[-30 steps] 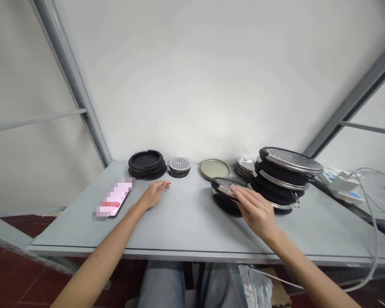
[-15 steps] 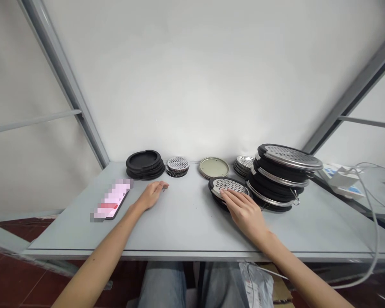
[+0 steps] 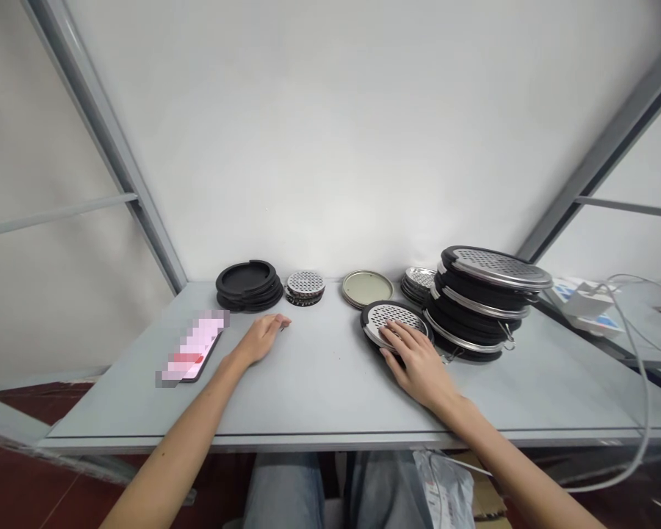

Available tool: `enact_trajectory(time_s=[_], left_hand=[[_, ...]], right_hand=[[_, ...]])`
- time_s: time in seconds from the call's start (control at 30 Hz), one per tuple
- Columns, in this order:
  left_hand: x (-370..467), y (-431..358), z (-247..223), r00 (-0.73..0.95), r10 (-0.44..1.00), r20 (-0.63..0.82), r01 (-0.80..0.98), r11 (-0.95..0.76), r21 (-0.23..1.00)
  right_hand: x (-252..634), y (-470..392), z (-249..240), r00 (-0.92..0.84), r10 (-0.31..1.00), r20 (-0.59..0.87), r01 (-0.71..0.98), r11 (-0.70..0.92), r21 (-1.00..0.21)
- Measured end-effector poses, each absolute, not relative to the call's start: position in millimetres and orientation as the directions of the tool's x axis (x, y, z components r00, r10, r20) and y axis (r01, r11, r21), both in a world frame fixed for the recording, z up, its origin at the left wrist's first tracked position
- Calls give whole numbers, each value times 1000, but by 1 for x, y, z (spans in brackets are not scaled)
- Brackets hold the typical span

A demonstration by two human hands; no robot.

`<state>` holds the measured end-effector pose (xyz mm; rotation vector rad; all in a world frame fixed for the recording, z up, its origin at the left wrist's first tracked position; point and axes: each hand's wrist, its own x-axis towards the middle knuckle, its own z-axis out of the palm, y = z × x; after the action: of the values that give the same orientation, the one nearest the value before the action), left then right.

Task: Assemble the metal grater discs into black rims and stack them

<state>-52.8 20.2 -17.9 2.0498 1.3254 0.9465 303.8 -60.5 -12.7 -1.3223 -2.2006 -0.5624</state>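
My right hand (image 3: 416, 364) lies with fingers extended over the front edge of a round black piece with a perforated metal disc (image 3: 388, 317), which rests on the table. Near the left stacks, my left hand (image 3: 261, 338) rests on the table, its fingers curled together near a tiny dark item; whether they hold it is too small to tell. Behind the left hand is a stack of black rings (image 3: 247, 279), beside a small stack of perforated discs (image 3: 305, 283). A pale green-grey round plate stack (image 3: 367, 286) sits behind the black piece.
A tall leaning stack of black and metal round pieces (image 3: 485, 301) stands on the right, before more metal discs (image 3: 419, 278). A phone (image 3: 198, 345) lies left. White cables (image 3: 647, 411) hang at the right edge.
My right hand has shifted slightly on the round black piece, with its thumb now out to the side, and the piece sits a little differently. My left hand has hardly moved.
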Motion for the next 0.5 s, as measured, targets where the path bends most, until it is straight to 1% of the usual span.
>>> enact_trajectory(time_s=[0.2,0.33,0.5], left_hand=[[-53,20,-18,286,914,287,556,-402,728],[-50,19,-15,286,908,305,571,-417,707],[-49,19,-14,286,907,309,584,-420,694]], right_hand=[[307,-57,-20,-411,669,619,893,432,126],[308,-58,-24,-414,643,644,888,441,131],[305,-57,-24,-437,631,641,872,471,132]])
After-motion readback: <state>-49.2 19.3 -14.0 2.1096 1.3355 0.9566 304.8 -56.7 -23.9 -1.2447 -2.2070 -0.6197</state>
